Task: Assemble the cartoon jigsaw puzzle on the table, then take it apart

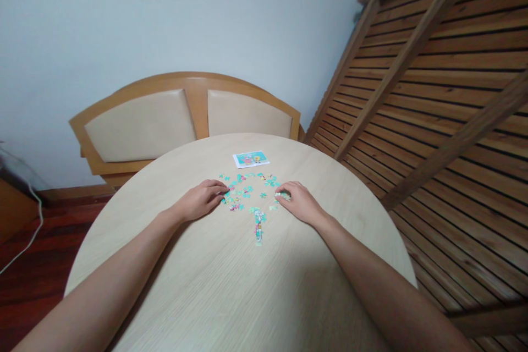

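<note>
Small jigsaw puzzle pieces (247,191), mostly turquoise with pink and yellow bits, lie scattered between my two hands. My left hand (205,198) rests at the left edge of the scatter, fingers stretched out and touching the pieces there. At the right edge, my right hand (300,202) has its thumb and forefinger curled together on a small pale puzzle piece (278,194). Nearer to me lies a joined strip of puzzle pieces (258,225), narrow and upright in view, with a wider top. Behind the scatter lies a picture card (251,159) with pink and yellow cartoon figures on turquoise.
All of this lies on a round pale wooden table (198,286). Beyond it stands a wooden headboard (196,104) with cream panels against the wall. A slatted wooden frame (437,93) leans on the right. A white cable (39,214) hangs at the left.
</note>
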A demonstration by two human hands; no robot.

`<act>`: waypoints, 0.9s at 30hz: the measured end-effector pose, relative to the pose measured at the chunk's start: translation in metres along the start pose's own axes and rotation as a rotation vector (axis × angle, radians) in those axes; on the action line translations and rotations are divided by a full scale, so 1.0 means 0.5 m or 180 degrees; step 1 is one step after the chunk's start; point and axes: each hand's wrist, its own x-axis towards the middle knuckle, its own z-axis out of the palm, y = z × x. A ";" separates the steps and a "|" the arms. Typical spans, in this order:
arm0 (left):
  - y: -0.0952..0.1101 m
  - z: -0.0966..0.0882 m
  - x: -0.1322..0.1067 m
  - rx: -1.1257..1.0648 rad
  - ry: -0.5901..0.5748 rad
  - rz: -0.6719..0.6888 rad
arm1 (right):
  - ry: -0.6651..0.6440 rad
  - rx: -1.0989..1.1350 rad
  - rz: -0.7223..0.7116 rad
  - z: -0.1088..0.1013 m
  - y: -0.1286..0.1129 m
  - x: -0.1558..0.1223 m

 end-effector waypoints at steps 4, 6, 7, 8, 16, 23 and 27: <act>-0.003 -0.001 -0.003 -0.0011 -0.0002 -0.0023 | 0.0053 0.0255 0.0087 -0.011 0.003 0.001; -0.003 -0.002 -0.003 -0.0021 0.0003 -0.0015 | 0.0083 0.0354 0.0168 -0.021 0.004 0.001; -0.004 -0.002 -0.003 -0.0020 0.0004 -0.0018 | 0.0080 0.0413 0.0207 -0.027 0.004 0.000; -0.004 -0.002 -0.003 -0.0016 0.0002 -0.0029 | 0.0051 0.0476 0.0229 -0.034 0.005 -0.001; -0.014 0.002 -0.007 0.0028 -0.0017 -0.0085 | -0.0690 0.0453 -0.0122 -0.070 0.016 -0.014; -0.021 -0.006 -0.007 0.0130 -0.0091 -0.0135 | -0.0496 0.0106 -0.0368 -0.053 0.016 -0.009; -0.029 -0.015 -0.010 0.0201 -0.0114 -0.0275 | -0.0404 -0.0090 -0.0312 -0.040 0.012 -0.006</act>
